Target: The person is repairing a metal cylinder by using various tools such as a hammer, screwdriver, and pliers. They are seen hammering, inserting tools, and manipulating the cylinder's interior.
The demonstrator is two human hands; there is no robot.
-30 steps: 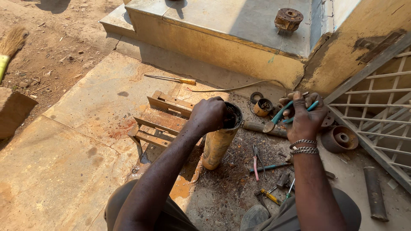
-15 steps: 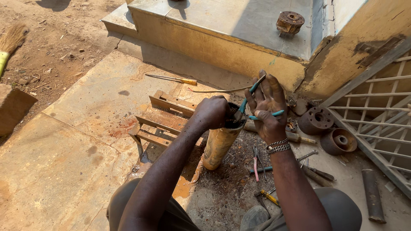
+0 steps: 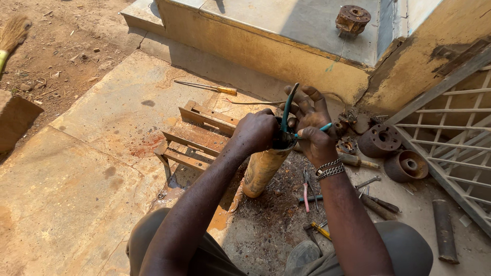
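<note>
We sit outdoors in hard sunlight on a stained concrete floor [image 3: 92,168], with bare dirt ground [image 3: 56,46] beyond it. A raised concrete step [image 3: 266,43] runs ahead, meeting a worn yellow wall [image 3: 434,56]. A pale metal grille [image 3: 455,138], perhaps a gate, leans at right.

- A single view, worn on the person's head, looks steeply down and forward over both forearms.
- It sits close: the left hand [image 3: 258,132] and right hand [image 3: 310,127] meet near the middle of the frame, and the person's knees fill the bottom edge.
- Beyond the hands it reaches a concrete step [image 3: 286,38]; right of the right hand, a metal grille [image 3: 450,133].
- No second view shares the scene.
</note>
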